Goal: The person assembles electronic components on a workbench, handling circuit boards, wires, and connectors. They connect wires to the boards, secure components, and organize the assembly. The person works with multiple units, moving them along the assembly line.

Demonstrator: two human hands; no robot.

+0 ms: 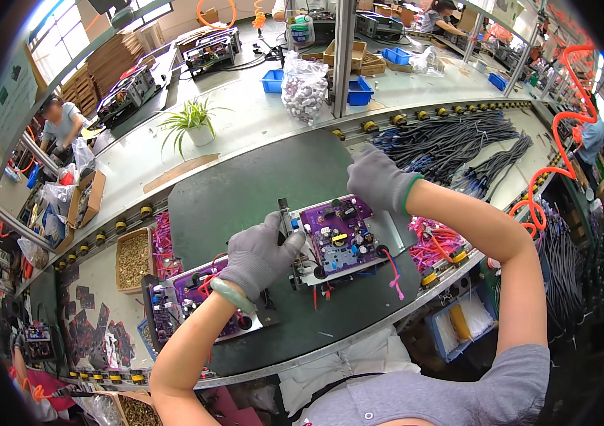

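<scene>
A purple circuit board on a metal base plate lies on the dark green work mat in front of me. My left hand, in a grey glove, grips the end panel at the left side of this board assembly, thumb over its inner side. Above the assembly's far right corner is my right hand, also gloved. Its fingers are curled closed, and what they hold, if anything, is hidden. Red and blue wires hang off the near edge of the assembly. A second purple board assembly sits to the left, partly behind my left forearm.
Bundled black cables lie at the far right, with pink wires nearer. A box of small metal parts stands left of the mat. Beyond are a potted plant and a bag of parts. An orange coiled hose hangs right.
</scene>
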